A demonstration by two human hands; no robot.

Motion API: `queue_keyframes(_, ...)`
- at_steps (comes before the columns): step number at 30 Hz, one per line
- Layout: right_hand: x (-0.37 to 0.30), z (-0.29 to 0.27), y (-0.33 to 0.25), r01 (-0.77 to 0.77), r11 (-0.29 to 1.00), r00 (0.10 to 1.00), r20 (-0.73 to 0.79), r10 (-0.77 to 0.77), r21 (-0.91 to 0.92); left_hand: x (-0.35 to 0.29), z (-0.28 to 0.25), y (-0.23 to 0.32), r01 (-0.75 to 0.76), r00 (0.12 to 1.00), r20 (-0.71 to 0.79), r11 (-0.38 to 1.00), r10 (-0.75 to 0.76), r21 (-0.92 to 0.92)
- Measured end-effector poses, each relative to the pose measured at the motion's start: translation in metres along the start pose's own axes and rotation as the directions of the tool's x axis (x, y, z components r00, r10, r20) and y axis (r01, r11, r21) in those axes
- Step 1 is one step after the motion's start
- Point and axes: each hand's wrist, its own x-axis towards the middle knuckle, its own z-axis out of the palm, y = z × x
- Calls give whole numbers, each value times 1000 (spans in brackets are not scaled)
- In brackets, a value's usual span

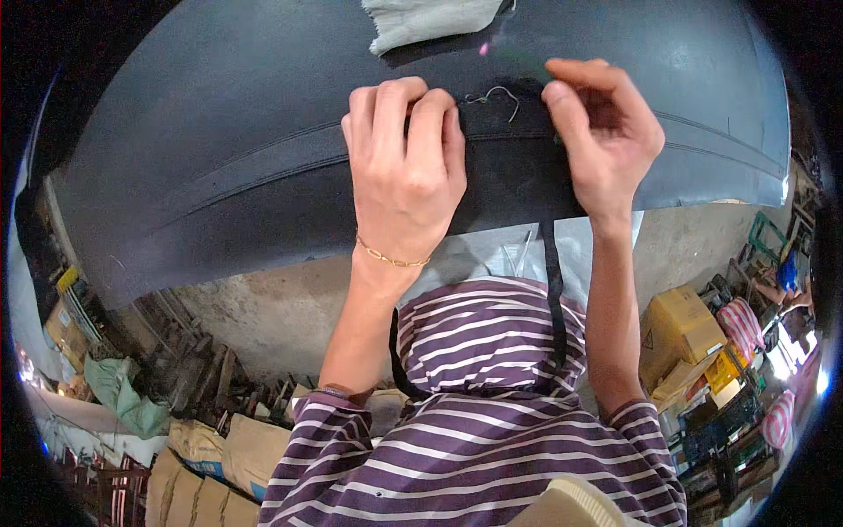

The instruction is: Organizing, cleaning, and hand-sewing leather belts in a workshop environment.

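A large dark sheet (263,132), smooth like leather or vinyl, lies before me with stitched seam lines across it. My left hand (408,149) rests on it at the seam, knuckles up, its fingers bent down and closed. Those fingertips and the thumb are hidden, so what they grip cannot be seen. To the right, my right hand (606,132) is raised over the sheet with thumb and index finger brought close together in a pinch. Anything between them is too small to make out. A loose, curled pale thread (493,98) lies between the two hands.
At the sheet's far edge lies a white cloth piece (435,19). A yellow-brown carton (680,329) and a pink striped bag (740,325) stand on the floor at right. Brown sacks (206,457) and a green bag (126,397) lie at lower left.
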Motion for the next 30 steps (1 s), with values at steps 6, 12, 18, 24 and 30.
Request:
queue_keyframes(6,0,2,-4,54,988,991,125,-36,-145,-1,-1,0,25,999,29,1000,-25,14)
queue_keyframes(12,2,0,-5,114,976,978,191,-77,-187,-3,2,-4,-29,1000,-2,999,29,28)
queue_keyframes(18,3,1,-4,193,957,961,239,-140,-216,-3,1,-4,-38,999,7,999,38,36)
queue_keyframes(24,3,1,-5,201,953,957,252,-142,-229,-4,0,-5,-26,999,25,999,25,36)
queue_keyframes(30,3,-1,-5,165,959,967,230,-112,-229,-1,-7,-1,92,996,-3,994,-92,-59)
